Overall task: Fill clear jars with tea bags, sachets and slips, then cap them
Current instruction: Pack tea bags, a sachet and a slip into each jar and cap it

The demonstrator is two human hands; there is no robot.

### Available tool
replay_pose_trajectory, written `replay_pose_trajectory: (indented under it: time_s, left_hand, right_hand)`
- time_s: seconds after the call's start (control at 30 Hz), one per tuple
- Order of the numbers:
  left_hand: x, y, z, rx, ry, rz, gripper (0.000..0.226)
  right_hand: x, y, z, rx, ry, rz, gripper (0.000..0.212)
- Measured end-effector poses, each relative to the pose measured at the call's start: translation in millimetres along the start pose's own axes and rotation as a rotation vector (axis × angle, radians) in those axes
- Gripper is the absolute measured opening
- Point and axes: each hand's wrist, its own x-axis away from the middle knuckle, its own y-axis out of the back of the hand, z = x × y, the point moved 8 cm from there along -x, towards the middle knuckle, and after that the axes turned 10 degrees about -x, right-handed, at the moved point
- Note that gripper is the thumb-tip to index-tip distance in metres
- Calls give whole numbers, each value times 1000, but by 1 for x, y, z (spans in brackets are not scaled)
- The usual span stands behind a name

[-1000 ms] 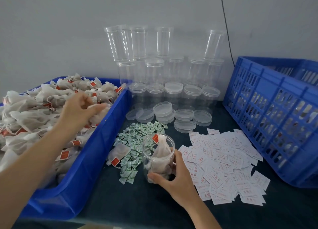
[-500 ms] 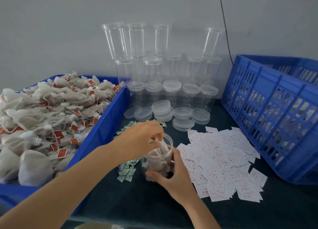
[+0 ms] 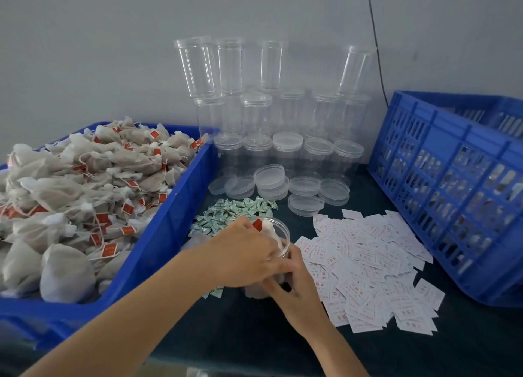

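Two blue containers flank the fingers: a slatted crate [image 3: 441, 138] to their right, a bin [image 3: 158, 235] heaped with tea bags [image 3: 85, 178] to their left. Beyond them stand stacked clear jars [image 3: 254, 116]; slips [image 3: 368, 263] lie just right, green sachets [image 3: 237, 209] just beyond. The right hand [image 3: 294, 291] wraps its fingers round the open jar [image 3: 285, 242]; the left hand [image 3: 243, 252] curls its fingers onto a tea bag [image 3: 269, 232] in its mouth.

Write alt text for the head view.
Left hand tucks a tea bag into a clear jar that the right hand grips low down. A blue bin of tea bags lies left, sachets, lids and empty jars behind, slips and a blue crate right.
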Motion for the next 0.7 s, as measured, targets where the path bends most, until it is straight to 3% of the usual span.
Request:
replay_pose_trajectory:
  time_s: [0.1, 0.17, 0.2, 0.27, 0.33, 0.43, 0.53, 0.63, 0.7]
  left_hand:
    - [9, 19, 7, 130, 86, -350, 43]
    - [28, 27, 23, 367, 205, -660, 49]
    - [36, 23, 32, 497, 278, -732, 54]
    - [42, -3, 44, 805, 419, -695, 78]
    - [37, -34, 42, 1024, 471, -563, 107]
    - [30, -55, 32, 1217, 465, -488, 120]
    - [23, -58, 26, 1335, 417, -518, 84]
    - [24, -51, 26, 1258, 449, -585, 88]
    - [27, -40, 26, 1111, 457, -643, 89]
  right_hand:
    - [0, 4, 5, -32, 10, -54, 61]
    - [2, 15, 6, -58, 23, -194, 54]
    - [6, 24, 8, -70, 53, -310, 43]
    - [13, 44, 15, -75, 121, -528, 22]
    - [10, 55, 18, -21, 108, -593, 23]
    - [-17, 57, 19, 195, 17, -418, 24]
    - [-53, 50, 12, 424, -85, -162, 20]
    - [-82, 38, -1, 614, -134, 49, 24]
    - [-100, 30, -10, 715, -125, 137, 40]
